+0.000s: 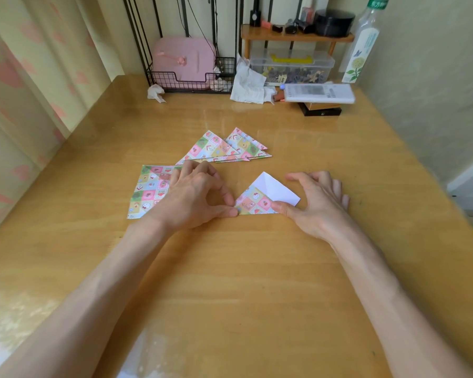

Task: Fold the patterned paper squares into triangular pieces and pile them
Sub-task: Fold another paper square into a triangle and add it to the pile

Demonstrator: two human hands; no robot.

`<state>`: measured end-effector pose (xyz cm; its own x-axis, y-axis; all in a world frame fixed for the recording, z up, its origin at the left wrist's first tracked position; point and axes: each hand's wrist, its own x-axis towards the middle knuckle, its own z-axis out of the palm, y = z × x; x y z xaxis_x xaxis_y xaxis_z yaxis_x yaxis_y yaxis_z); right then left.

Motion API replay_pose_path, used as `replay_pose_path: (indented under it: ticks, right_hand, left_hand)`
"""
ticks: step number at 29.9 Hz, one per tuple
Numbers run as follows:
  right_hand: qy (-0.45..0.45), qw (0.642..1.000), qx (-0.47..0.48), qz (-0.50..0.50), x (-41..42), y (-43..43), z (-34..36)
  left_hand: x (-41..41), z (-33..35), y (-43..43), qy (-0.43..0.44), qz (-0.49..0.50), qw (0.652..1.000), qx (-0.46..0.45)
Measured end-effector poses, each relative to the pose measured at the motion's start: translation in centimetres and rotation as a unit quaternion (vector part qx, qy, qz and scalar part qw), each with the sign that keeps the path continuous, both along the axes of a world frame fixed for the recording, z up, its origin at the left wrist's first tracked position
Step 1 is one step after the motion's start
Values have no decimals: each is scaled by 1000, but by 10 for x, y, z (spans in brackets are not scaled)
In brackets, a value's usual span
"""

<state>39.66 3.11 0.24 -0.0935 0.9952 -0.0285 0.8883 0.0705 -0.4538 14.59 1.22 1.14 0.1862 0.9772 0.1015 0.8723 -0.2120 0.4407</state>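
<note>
A partly folded patterned paper [260, 199] lies on the wooden table [230, 268] between my hands, its white underside showing on the upper right. My left hand [200, 199] pinches its left corner with thumb and forefinger. My right hand [314, 203] presses its lower right edge with the thumb, fingers curled above the sheet. Flat patterned squares [150, 190] lie under my left hand. Behind them sits a pile of folded triangles [224, 148].
At the table's back stand a black wire rack with a pink case [186, 61], crumpled tissue [247, 83], a clear storage box [292, 65], a white remote [318, 92] and a tall bottle [362, 45]. A curtain hangs at the left.
</note>
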Motion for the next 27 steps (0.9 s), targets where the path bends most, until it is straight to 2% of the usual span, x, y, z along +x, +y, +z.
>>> replay_pose_path:
  ticks: [8, 27]
  right_hand:
    - [2, 1000, 1, -1, 0, -1, 0]
    - [53, 998, -31, 6, 11, 1, 6]
  left_hand:
    - [-1, -2, 2, 58, 3, 998, 33]
    - [-6, -4, 2, 49, 42, 998, -8]
